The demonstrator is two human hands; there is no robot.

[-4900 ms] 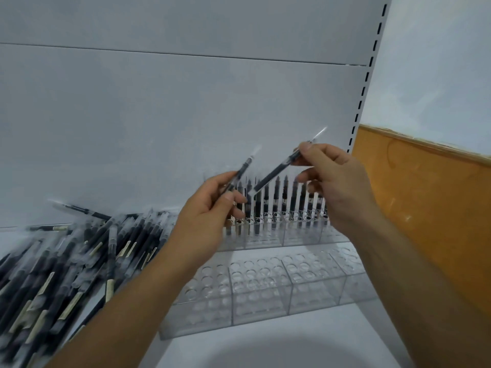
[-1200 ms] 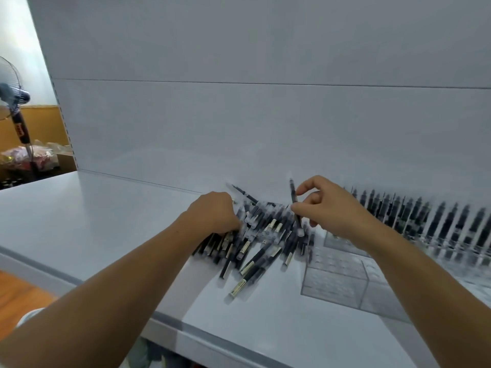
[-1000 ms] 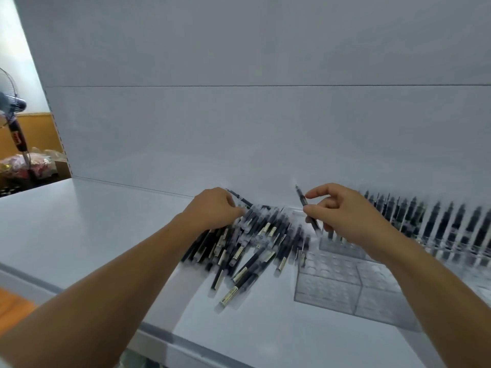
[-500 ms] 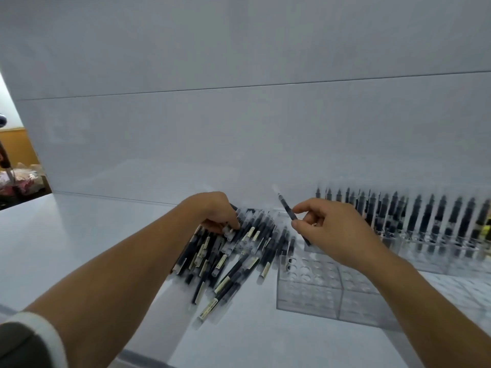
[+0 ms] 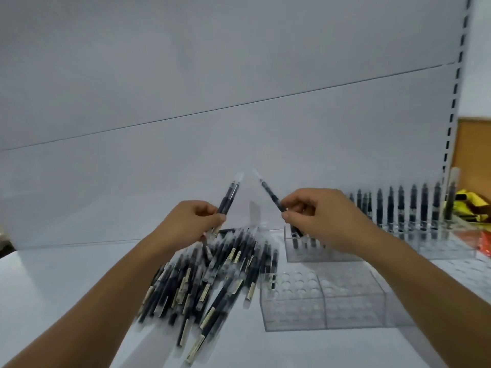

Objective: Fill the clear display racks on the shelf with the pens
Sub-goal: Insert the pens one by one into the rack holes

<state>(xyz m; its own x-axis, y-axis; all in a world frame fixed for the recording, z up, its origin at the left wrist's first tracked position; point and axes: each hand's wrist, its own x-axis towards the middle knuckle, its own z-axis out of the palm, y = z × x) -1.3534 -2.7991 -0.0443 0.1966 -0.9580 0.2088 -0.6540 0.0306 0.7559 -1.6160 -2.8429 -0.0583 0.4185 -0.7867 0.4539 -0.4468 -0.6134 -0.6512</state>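
Head view: what does each grip have?

– The left grip (image 5: 191, 224) is clenched round two pens (image 5: 229, 199), raised over the loose pile (image 5: 210, 277) that lies just left of the front rack (image 5: 318, 301). The right grip (image 5: 324, 221) pinches a single pen (image 5: 269, 193) above the back rack (image 5: 398, 243), which sits behind the front rack and carries a row of pens (image 5: 411, 208) standing upright.

And how will they handle?

– Light, stiff and smooth, I'd judge. A fingertip pinch at mid-barrel should steer the tip into a hole. The paired ones may slide against each other, so feed them one at a time. On the shelf (image 5: 66, 288), the front rack looks mostly unfilled.
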